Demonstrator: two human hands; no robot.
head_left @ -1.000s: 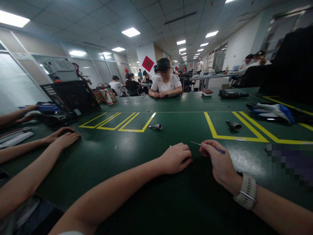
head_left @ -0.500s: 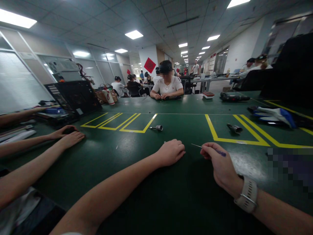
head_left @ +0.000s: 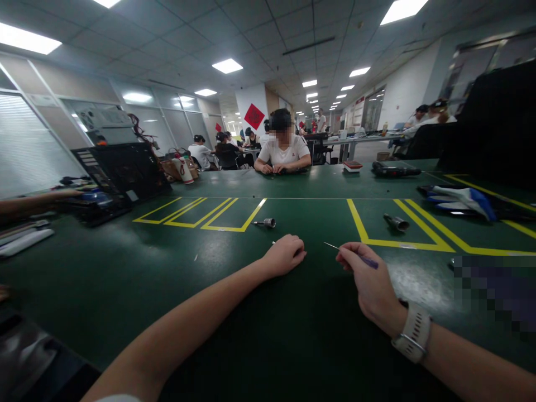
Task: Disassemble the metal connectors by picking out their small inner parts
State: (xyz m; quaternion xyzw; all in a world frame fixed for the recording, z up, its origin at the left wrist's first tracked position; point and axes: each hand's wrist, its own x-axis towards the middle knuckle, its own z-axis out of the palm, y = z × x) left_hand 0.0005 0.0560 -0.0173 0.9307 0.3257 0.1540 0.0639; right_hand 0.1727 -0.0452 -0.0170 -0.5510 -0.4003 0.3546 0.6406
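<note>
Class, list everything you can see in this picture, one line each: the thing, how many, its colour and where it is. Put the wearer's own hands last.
table: one, dark green with yellow lines, fills the foreground
metal socket: one, silver, by the left yellow boxes
dark cylinder: one, grey-black, inside the right yellow box
open case: one, black, far left
power tool: one, black, far right side
gloves: a heap, white and blue, right edge
seated person: one, white shirt, opposite side
thin tool: one, purple handle with a metal tip, pinched in the right hand
watch: one, white strap, right wrist
left hand: closed loosely, resting on the table
right hand: fingers closed on the thin tool
</note>
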